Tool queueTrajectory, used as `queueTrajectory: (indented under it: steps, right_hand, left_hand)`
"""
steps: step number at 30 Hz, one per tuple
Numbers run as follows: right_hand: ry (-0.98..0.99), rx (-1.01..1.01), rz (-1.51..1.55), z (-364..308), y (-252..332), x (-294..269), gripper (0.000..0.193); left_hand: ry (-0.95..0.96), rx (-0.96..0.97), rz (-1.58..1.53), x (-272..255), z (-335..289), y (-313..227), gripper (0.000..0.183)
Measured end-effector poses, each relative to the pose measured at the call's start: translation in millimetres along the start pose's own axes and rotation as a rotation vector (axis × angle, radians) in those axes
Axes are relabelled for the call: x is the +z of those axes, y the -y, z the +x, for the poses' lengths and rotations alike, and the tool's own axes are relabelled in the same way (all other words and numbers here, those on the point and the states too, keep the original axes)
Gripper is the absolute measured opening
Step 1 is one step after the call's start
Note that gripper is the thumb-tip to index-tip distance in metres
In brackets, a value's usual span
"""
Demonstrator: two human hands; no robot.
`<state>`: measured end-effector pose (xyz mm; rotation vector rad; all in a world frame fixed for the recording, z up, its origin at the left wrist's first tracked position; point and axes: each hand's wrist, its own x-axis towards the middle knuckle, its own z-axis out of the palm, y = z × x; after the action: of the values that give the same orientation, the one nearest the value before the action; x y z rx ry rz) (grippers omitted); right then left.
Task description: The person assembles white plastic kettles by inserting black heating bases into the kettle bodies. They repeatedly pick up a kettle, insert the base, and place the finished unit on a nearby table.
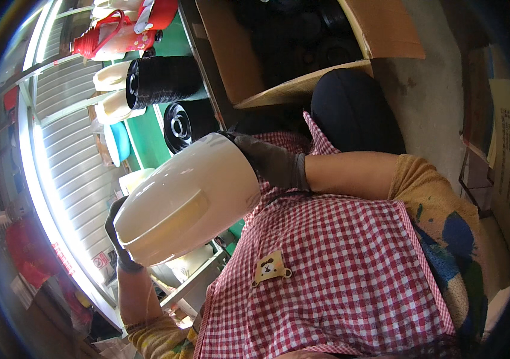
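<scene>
A glossy white thermos casing (pixel 189 191), rounded and with a cream strip along its side, is held tilted in front of my apron between both hands. My left hand (pixel 118 233), in a dark glove, grips its narrower left end; most of those fingers are hidden behind it. At the wider right end, my right hand (pixel 272 161), also gloved, holds the rim, with its fingertips out of sight. Just beyond the casing, a stack of black ringed discs (pixel 168 81) lies on its side on the green bench, and another black ringed piece (pixel 178 128) is beside it.
An open cardboard box (pixel 231 66) with dark round parts inside stands at the far middle, by my dark-clad knee. Red thermos flasks (pixel 117 37), cream parts (pixel 111 76) and a blue piece (pixel 120 140) line the green bench (pixel 147 140). A bright light tube (pixel 57 197) runs along the left.
</scene>
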<state>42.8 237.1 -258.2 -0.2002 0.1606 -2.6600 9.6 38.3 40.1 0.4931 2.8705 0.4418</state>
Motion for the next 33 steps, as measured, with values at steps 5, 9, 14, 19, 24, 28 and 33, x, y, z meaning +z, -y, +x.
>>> queueTrajectory:
  steps: [5,9,14,19,24,28,33]
  right_hand:
    - [0.08,0.055,0.235,1,1,17,0.075]
    - [0.168,0.15,0.344,-8,17,34,0.079]
    - [0.132,0.098,0.29,-3,16,31,0.077]
    - [0.098,0.083,0.384,1,9,21,0.052]
    - [0.152,0.116,0.535,8,9,17,0.046]
    - [0.211,0.172,0.59,3,10,20,0.062]
    - [0.281,0.219,0.612,-3,13,23,0.076]
  left_hand:
    - [-0.019,0.049,0.02,-3,2,-7,0.04]
    - [-0.029,0.063,-0.014,-3,2,-9,0.037]
    - [-0.048,0.07,0.049,-2,3,-12,0.034]
    - [-0.053,-0.018,-0.035,-1,4,-20,0.03]
    - [-0.052,-0.056,-0.083,-2,8,-26,0.029]
    - [-0.11,-0.087,-0.064,-2,4,-19,0.028]
    - [-0.107,-0.02,0.013,-3,2,-21,0.027]
